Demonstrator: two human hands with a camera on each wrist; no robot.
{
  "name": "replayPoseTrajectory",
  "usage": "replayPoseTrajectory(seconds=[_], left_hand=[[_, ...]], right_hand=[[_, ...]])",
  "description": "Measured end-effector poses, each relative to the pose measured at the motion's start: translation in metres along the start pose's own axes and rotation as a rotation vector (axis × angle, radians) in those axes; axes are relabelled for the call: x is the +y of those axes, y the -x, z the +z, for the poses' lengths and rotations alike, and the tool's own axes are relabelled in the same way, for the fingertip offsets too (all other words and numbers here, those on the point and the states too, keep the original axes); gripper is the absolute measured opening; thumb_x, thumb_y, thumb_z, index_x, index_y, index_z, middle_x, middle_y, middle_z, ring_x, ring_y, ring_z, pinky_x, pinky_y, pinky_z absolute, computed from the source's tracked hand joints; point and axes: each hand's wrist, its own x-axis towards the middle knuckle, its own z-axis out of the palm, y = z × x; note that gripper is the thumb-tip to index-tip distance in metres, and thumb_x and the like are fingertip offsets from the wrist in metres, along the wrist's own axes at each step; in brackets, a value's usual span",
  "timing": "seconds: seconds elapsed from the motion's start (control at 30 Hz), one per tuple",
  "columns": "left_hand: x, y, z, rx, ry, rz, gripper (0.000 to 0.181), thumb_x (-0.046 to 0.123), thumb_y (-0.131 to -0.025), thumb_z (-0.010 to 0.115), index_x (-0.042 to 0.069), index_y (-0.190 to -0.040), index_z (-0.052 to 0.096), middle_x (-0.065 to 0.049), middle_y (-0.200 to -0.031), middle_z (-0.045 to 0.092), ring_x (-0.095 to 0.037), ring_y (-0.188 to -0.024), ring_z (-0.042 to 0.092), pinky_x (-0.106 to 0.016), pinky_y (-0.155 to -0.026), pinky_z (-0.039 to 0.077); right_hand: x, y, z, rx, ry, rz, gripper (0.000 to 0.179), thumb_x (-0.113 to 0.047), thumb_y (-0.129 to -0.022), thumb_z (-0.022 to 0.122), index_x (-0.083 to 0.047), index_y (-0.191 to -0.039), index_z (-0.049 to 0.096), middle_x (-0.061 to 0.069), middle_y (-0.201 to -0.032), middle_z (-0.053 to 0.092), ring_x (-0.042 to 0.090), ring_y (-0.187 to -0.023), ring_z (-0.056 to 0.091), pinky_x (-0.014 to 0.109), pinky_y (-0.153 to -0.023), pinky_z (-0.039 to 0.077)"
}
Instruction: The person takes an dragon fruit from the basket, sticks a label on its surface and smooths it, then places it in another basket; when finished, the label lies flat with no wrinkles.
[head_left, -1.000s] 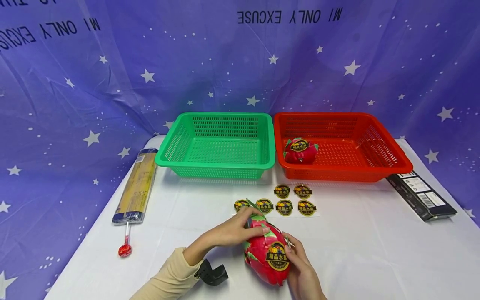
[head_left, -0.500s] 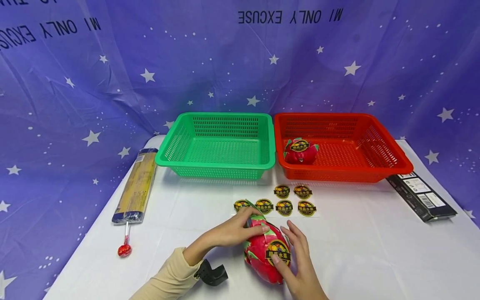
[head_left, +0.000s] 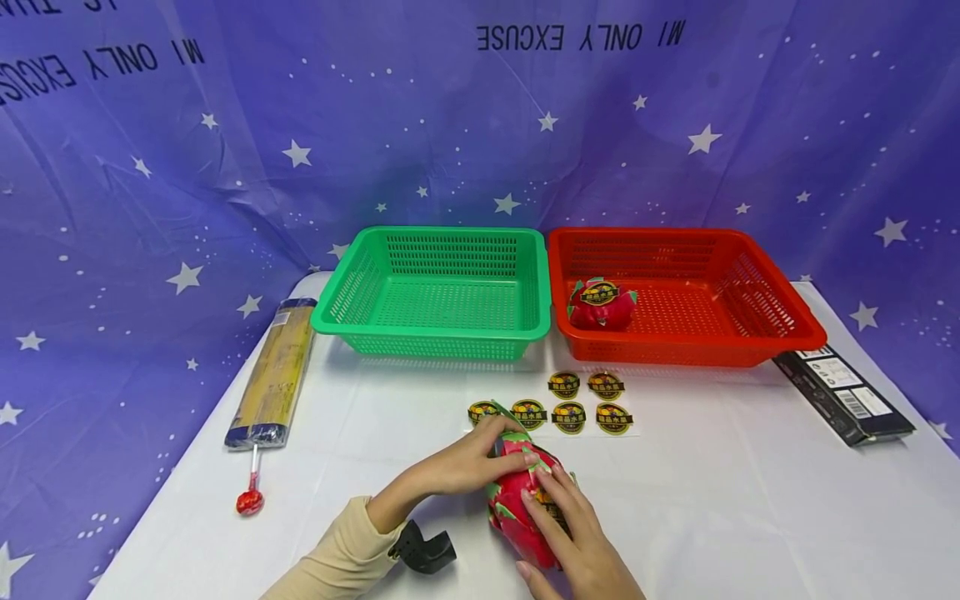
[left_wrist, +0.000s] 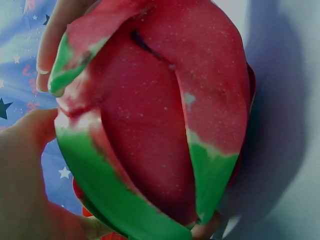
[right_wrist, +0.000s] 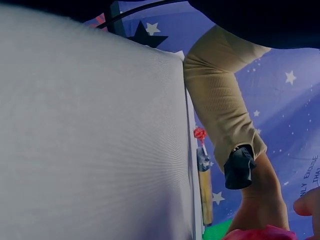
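In the head view, a red dragon fruit point(head_left: 512, 510) with green-tipped scales lies on the white table near the front. My left hand point(head_left: 459, 461) grips its far left side, thumb across the top. Straight fingers of my right hand point(head_left: 583, 542) press on its right side, over a round black-and-gold sticker point(head_left: 556, 511) that they mostly cover. The left wrist view is filled by the dragon fruit point(left_wrist: 145, 115), held beside the fingers. Only a sliver of the dragon fruit point(right_wrist: 262, 234) shows at the bottom of the right wrist view.
Beyond the hands lies a sheet of several matching stickers point(head_left: 569, 417). Behind it stand a green basket point(head_left: 431, 332) and a red basket point(head_left: 693, 343) holding another stickered dragon fruit point(head_left: 602, 310). A wrapped yellow pack point(head_left: 273, 375) and lollipop point(head_left: 250, 502) lie left, a black box point(head_left: 843, 396) right.
My right hand has moved from the dragon fruit's right edge onto its top, its fingers now covering most of the sticker. The left hand keeps its grip in place.
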Motion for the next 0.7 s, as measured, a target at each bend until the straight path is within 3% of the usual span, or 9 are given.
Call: replayPoseTrajectory(seconds=[0.23, 0.47, 0.6, 0.7], left_hand=[[0.001, 0.001, 0.000, -0.003, -0.003, 0.000, 0.048, 0.050, -0.086, 0.052, 0.017, -0.120, 0.046, -0.004, -0.119, 0.043, -0.019, -0.108, 0.047, -0.036, -0.087, 0.044], [0.001, 0.001, -0.001, -0.003, -0.013, 0.008, 0.047, 0.050, -0.086, 0.052, 0.017, -0.119, 0.046, -0.004, -0.119, 0.043, -0.019, -0.109, 0.047, -0.036, -0.087, 0.043], [0.001, 0.001, -0.001, -0.004, -0.015, 0.010, 0.047, 0.050, -0.087, 0.051, 0.016, -0.120, 0.046, -0.005, -0.119, 0.043, -0.020, -0.109, 0.047, -0.036, -0.088, 0.043], [0.001, 0.001, -0.001, -0.002, -0.013, 0.006, 0.048, 0.050, -0.087, 0.051, 0.016, -0.120, 0.046, -0.005, -0.119, 0.043, -0.020, -0.109, 0.047, -0.036, -0.088, 0.043]], right_hand=[[0.001, 0.002, 0.003, -0.048, 0.094, -0.033, 0.060, -0.047, -0.092, 0.040, 0.000, -0.128, 0.048, 0.020, -0.135, 0.041, 0.030, -0.133, 0.026, 0.026, -0.115, 0.007], [0.001, 0.002, 0.002, -0.087, 0.147, -0.018, 0.061, -0.051, -0.092, 0.037, -0.003, -0.129, 0.048, 0.018, -0.135, 0.043, 0.026, -0.133, 0.026, 0.024, -0.114, 0.005], [0.001, -0.001, -0.003, -0.054, 0.044, 0.016, 0.055, -0.047, -0.090, 0.045, -0.006, -0.127, 0.050, 0.019, -0.135, 0.041, 0.021, -0.133, 0.027, 0.019, -0.113, 0.009], [0.000, -0.004, -0.009, -0.021, -0.069, 0.153, 0.049, -0.036, -0.086, 0.059, -0.010, -0.126, 0.050, 0.016, -0.136, 0.040, 0.014, -0.131, 0.029, 0.011, -0.108, 0.016]])
